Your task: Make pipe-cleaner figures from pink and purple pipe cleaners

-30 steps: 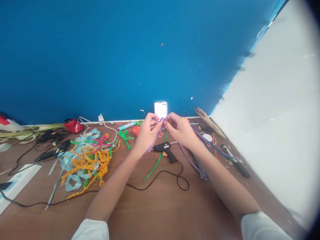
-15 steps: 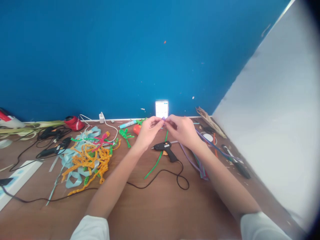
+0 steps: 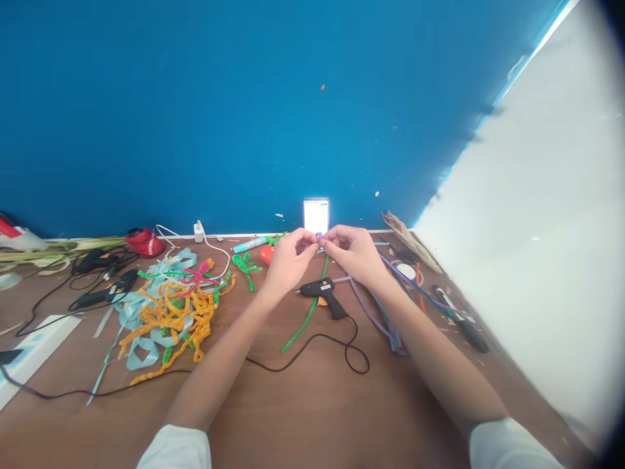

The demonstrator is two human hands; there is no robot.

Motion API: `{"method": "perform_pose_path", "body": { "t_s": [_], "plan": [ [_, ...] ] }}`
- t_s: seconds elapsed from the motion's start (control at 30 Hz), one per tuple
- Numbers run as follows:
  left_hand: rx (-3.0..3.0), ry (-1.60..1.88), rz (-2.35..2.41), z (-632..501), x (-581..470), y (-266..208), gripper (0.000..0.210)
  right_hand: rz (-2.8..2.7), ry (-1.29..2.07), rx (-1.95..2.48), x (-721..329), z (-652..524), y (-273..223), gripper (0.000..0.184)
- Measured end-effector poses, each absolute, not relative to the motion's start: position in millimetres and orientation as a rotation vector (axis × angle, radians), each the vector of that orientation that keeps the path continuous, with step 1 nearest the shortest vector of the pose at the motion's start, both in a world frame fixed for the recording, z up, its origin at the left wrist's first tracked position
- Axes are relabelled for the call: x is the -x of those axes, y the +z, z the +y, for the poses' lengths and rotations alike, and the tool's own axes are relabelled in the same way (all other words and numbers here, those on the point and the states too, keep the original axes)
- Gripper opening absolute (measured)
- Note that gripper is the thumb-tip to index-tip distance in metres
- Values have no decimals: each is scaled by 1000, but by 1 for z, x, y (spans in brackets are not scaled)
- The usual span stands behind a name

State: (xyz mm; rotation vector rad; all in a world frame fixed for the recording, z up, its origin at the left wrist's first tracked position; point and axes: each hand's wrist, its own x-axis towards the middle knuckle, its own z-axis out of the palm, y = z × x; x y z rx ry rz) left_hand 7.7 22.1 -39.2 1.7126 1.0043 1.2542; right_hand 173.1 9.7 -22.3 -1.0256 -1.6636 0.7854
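Between my fingertips sits a small purple piece [image 3: 319, 236], perhaps coiled pipe cleaner; its exact shape is too small to make out. My left hand [image 3: 291, 255] pinches it from the left, thumb and forefinger closed. From the other side my right hand [image 3: 355, 253] grips it the same way. Just below the hands lies a black hot glue gun [image 3: 324, 292], its nozzle pointing left. A green pipe cleaner [image 3: 305, 326] runs under the gun. Purple pipe cleaners [image 3: 367, 311] lie below my right wrist, partly hidden by the forearm.
A lit phone [image 3: 316, 215] stands against the blue wall. Orange pipe cleaners [image 3: 190, 312] are heaped on light-blue ribbon [image 3: 144, 352] at left, near a white power strip [image 3: 41, 345]. A black marker [image 3: 461, 319] lies at right. The gun's cord [image 3: 293, 366] loops across the table.
Both hands stay together on the purple piece, with only slight finger movement. The view has shifted very slightly; the things on the table lie as before.
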Motion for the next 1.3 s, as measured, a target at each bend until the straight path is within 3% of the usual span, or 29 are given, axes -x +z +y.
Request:
{"method": "perform_pose_path", "body": {
  "t_s": [0.7, 0.9, 1.07, 1.3],
  "plan": [
    [-1240, 1168, 603, 10, -26, -33, 22, -1854, 509, 1050, -176, 3, -10, 9],
    [-1359, 1227, 763, 10, -28, -38, 21, -1856, 477, 1099, -173, 1, -9, 9],
    [-1778, 1311, 1135, 5, -26, -42, 9, -1907, 315, 1134, -170, -2, -10, 9],
    [-2019, 1311, 1406, 0, -29, -44, 10, -1958, 101, 1242, -166, -3, -16, 10]
  ]
}}
